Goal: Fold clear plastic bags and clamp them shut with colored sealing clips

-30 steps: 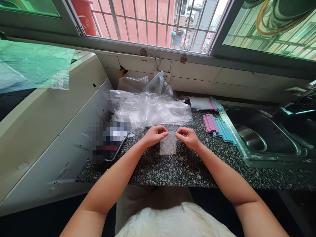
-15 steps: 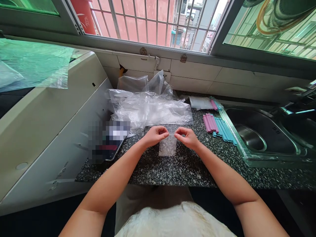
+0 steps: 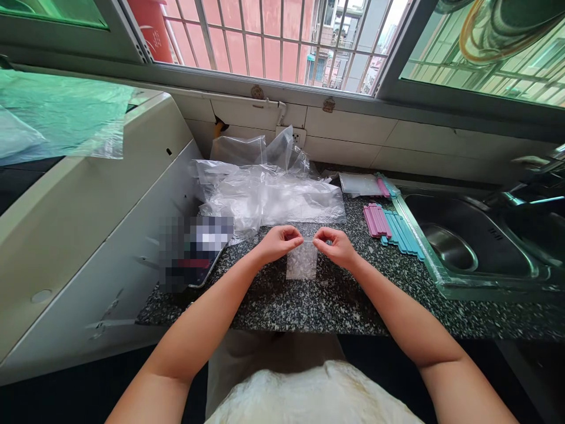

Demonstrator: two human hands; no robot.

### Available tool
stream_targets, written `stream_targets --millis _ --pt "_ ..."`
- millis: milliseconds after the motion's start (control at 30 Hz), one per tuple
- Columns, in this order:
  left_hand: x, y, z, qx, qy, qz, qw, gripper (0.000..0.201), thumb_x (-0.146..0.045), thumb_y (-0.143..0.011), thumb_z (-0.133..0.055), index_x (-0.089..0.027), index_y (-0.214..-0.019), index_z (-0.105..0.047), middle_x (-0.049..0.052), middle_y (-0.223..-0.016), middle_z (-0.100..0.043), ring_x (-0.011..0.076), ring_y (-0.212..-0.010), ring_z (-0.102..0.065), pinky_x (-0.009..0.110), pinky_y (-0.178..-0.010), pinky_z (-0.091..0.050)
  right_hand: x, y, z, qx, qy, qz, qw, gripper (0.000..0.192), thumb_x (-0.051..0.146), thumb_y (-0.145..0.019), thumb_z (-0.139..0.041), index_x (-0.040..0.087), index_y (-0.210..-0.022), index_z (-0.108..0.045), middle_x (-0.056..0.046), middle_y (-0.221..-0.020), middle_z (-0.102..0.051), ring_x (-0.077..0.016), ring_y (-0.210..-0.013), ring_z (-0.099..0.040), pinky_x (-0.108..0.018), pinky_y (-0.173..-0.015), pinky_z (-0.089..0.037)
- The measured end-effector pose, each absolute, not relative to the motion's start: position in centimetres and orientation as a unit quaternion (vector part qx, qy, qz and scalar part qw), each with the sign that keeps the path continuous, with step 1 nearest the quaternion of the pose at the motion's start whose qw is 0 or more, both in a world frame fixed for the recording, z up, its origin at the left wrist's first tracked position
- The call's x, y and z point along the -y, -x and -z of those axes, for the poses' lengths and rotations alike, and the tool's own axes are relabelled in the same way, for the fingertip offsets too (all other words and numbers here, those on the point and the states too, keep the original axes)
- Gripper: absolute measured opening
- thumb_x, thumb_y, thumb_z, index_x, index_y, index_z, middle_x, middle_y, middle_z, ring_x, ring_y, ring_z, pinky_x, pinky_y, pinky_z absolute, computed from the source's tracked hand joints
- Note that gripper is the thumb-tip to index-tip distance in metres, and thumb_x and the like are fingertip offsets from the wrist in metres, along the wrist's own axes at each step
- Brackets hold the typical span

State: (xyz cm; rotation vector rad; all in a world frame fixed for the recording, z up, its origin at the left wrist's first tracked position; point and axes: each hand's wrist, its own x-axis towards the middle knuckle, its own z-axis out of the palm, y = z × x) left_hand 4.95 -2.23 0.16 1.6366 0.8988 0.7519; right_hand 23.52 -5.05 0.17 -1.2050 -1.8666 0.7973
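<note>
A small clear plastic bag (image 3: pixel 302 263) hangs between my two hands over the speckled counter. My left hand (image 3: pixel 280 243) pinches its upper left corner between thumb and fingertips. At the upper right corner, my right hand (image 3: pixel 334 246) holds it in the same kind of pinch. The bag's top edge is drawn straight between the fingertips, and the counter's speckles show through it. Just beyond my hands lies a heap of larger clear plastic bags (image 3: pixel 282 203). Pink sealing clips (image 3: pixel 377 221) and blue sealing clips (image 3: pixel 402 234) lie in rows to the right of my right hand.
A steel sink (image 3: pixel 477 235) is set into the counter (image 3: pixel 309 312) at the right. Left of my hands lies a phone-like, partly blurred object (image 3: pixel 203 253), beside a pale appliance side panel (image 3: pixel 110 253). A flat clear packet (image 3: pixel 359 184) rests near the tiled wall.
Both hands keep their pinch on the small plastic bag, which stays stretched between them. The whole view has shifted very slightly; nothing else visibly differs.
</note>
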Motion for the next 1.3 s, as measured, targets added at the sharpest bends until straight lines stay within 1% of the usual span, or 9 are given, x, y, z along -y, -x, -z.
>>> stream_targets --millis 400,800,1133,1300 --pt "2.33 -5.02 -0.07 -0.374 -0.689 -0.311 0.537 0.021 -0.034 -0.068 -0.059 -0.013 -0.065 -0.057 -0.004 -0.053 -0.045 0.0075 -0.052 -0.037 0.021 -0.051 -0.030 5.20 -23.48 -0.20 0.731 0.470 -0.320 0.376 0.015 0.029 -0.074 -0.054 0.017 -0.064 -0.055 0.000 -0.059 -0.055 -0.0105 -0.056 -0.048 -0.023 -0.055 -0.039" --pt "2.27 -5.09 0.19 -0.376 -0.688 -0.305 0.541 0.020 -0.032 -0.068 -0.059 -0.012 -0.066 -0.057 -0.005 -0.054 -0.045 0.0073 -0.053 -0.037 0.021 -0.053 -0.030 5.31 -23.33 -0.35 0.743 0.472 -0.291 0.375 0.015 0.025 -0.074 -0.052 0.017 -0.062 -0.054 0.001 -0.057 -0.053 -0.0097 -0.055 -0.046 -0.022 -0.053 -0.038" --pt "2.00 -4.70 -0.35 -0.394 -0.659 -0.337 0.545 0.017 -0.029 -0.068 -0.059 -0.012 -0.064 -0.056 -0.004 -0.054 -0.048 0.0067 -0.052 -0.039 0.021 -0.052 -0.031 4.99 -23.77 -0.38 0.716 0.487 -0.298 0.401 0.015 0.026 -0.073 -0.053 0.017 -0.060 -0.053 0.002 -0.055 -0.051 -0.0094 -0.053 -0.045 -0.022 -0.052 -0.037" --pt "1.98 -4.81 -0.20 -0.396 -0.661 -0.336 0.542 0.016 -0.027 -0.068 -0.058 -0.012 -0.064 -0.056 -0.004 -0.054 -0.047 0.0064 -0.051 -0.039 0.021 -0.052 -0.031 4.98 -23.79 -0.27 0.717 0.481 -0.310 0.399 0.014 0.028 -0.073 -0.055 0.017 -0.064 -0.056 0.001 -0.058 -0.054 -0.0099 -0.055 -0.047 -0.023 -0.053 -0.039"
